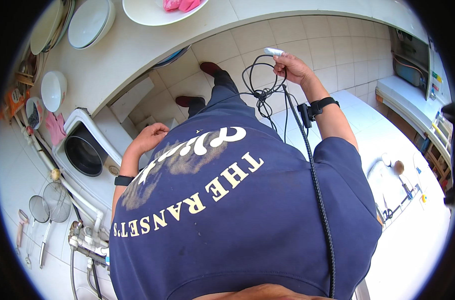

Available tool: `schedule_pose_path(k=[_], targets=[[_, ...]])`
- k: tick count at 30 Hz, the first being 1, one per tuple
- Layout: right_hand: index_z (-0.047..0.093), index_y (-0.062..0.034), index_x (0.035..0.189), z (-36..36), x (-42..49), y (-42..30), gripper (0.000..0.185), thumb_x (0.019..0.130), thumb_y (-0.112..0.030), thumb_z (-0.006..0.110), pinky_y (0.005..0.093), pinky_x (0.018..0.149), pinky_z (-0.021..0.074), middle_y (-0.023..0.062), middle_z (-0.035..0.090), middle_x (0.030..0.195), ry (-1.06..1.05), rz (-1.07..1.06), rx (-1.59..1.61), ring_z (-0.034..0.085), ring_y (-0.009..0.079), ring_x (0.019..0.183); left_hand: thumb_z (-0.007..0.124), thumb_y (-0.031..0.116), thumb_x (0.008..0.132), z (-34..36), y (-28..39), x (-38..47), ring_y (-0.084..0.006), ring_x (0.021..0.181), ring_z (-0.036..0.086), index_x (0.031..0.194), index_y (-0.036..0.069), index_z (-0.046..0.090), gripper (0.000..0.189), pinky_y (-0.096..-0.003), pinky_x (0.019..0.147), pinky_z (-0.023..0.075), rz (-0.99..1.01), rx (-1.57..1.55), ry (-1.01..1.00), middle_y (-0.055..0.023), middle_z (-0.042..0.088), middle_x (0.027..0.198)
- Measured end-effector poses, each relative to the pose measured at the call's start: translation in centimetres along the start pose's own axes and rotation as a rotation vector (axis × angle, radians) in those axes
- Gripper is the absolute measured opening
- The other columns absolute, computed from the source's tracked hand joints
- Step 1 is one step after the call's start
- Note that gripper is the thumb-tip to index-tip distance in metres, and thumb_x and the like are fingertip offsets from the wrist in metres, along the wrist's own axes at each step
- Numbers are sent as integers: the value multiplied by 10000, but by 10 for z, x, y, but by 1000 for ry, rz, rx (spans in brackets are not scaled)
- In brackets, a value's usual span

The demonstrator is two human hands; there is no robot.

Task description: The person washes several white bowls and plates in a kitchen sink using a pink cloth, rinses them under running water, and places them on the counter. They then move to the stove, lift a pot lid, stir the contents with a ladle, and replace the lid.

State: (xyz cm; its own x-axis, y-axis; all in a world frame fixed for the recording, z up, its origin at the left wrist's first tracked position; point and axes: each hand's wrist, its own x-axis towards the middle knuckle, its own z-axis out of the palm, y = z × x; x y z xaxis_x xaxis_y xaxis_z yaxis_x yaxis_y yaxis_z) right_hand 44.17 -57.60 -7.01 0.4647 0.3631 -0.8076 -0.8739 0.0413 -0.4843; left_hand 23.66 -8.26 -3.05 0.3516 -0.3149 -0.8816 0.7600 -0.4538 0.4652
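My right hand is held out over the floor, its fingers pinching a small whitish object whose exact kind I cannot make out. Loops of black cable pass by the same fingers and hang in a tangle below them. A thicker braided black cord runs from there up along my dark blue T-shirt, which bears writing. By my waist on the other side, my left hand rests against the shirt with curled fingers; their tips are partly hidden, and nothing shows in them.
A white sink with a black pot lies left. Bowls and a basin with pink cloth stand on the counter. Strainers hang on the tiled wall. Scissors are at the right, near a shelf.
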Motion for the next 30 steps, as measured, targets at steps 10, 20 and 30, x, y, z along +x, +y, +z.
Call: schedule_pose_path(k=[10, 20, 30], targets=[[543, -90, 912, 25, -33, -36, 144, 927, -195, 639, 289, 710, 466, -48, 392, 638, -142, -258, 60, 415, 90, 614, 585, 256, 944, 14, -12, 17, -100, 865, 580, 1053, 54, 644, 237, -264, 800, 483, -44, -28, -126, -4, 657, 935], [538, -87, 1001, 11, -30, -18, 126, 939, -161, 620, 249, 662, 439, -56, 414, 653, 32, -136, -108, 423, 76, 613, 594, 296, 941, -69, 104, -45, -79, 830, 619, 1044, 98, 622, 225, -231, 707, 485, 151, 10, 40, -3, 683, 915], [564, -79, 1096, -45, -3, 2, 249, 913, -213, 666, 189, 555, 366, -62, 484, 712, 295, -142, -267, 439, 34, 612, 489, 228, 1010, -115, 215, -152, -175, 1074, 631, 1207, 51, 591, 283, -293, 951, 480, 690, 387, 287, -79, 653, 1080]])
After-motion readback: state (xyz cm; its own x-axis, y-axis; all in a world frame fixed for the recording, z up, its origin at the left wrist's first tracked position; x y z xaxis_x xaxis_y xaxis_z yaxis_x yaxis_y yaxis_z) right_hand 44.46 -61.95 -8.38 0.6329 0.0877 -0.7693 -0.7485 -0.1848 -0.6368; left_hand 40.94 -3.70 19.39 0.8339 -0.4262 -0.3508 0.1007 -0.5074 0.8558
